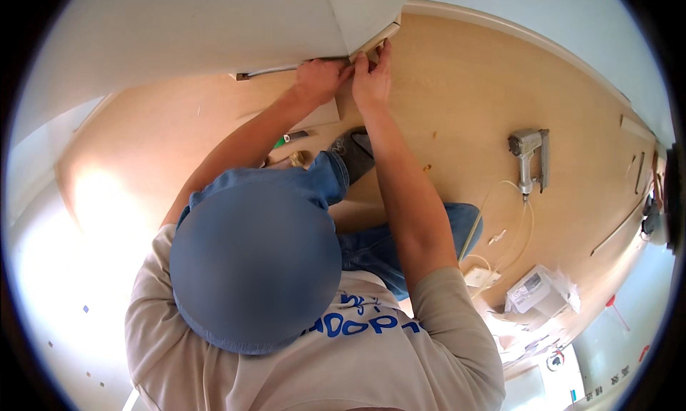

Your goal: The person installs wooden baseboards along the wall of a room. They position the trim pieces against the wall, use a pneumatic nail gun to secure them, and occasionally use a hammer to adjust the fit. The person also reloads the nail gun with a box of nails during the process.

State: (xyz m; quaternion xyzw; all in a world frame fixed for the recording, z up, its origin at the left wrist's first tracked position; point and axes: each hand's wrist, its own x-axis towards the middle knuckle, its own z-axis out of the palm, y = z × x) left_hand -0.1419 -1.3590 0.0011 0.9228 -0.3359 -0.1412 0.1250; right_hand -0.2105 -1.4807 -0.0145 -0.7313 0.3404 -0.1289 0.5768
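At the foot of a white wall corner (341, 25), my two hands work close together. My left hand (318, 81) is curled closed by the corner, and whatever its fingers hold is hidden. Beside it, my right hand (371, 82) has its thumb and fingers against a pale trim strip (377, 41) along the wall's bottom edge, gripping it. A thin grey strip (275, 71) runs along the wall base to the left of my left hand. Below my left forearm lies a green-handled blade tool (289, 139) on the wood-coloured floor (450, 104).
A metal nail gun (529, 154) lies at the right, its clear air hose (530, 225) looping toward my knee. Farther down are a white box in plastic wrap (541, 291) and a long thin rod (616, 229). My shoe (355, 154) is below my hands.
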